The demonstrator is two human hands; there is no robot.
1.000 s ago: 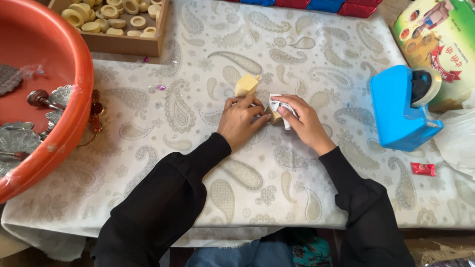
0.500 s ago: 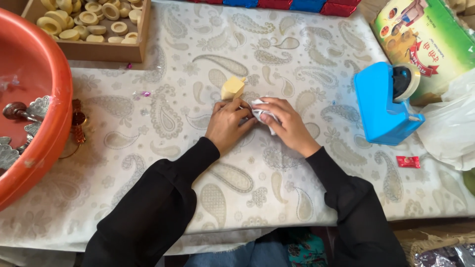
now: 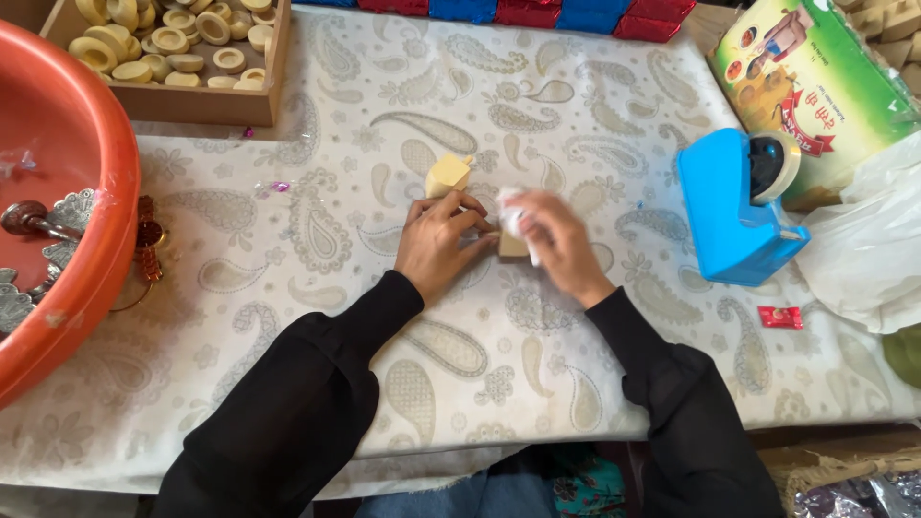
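Left hand [image 3: 443,242] is gripping a pale yellow wooden piece [image 3: 448,176] at mid-table, fingers curled around its base. Right hand [image 3: 556,240], blurred, is pinching a crumpled white wrapper [image 3: 511,213] against a small tan block [image 3: 511,246]. Blue tape dispenser [image 3: 734,213] is sitting nearby on the paisley tablecloth [image 3: 317,221]; orange basin [image 3: 72,206] at left.

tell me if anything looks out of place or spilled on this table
Nothing is spilled. Two small strays lie loose on the tablecloth: a red wrapper below the blue tape dispenser, and a tiny pink scrap left of the hands. The right hand is blurred, so the white piece it holds is unclear.
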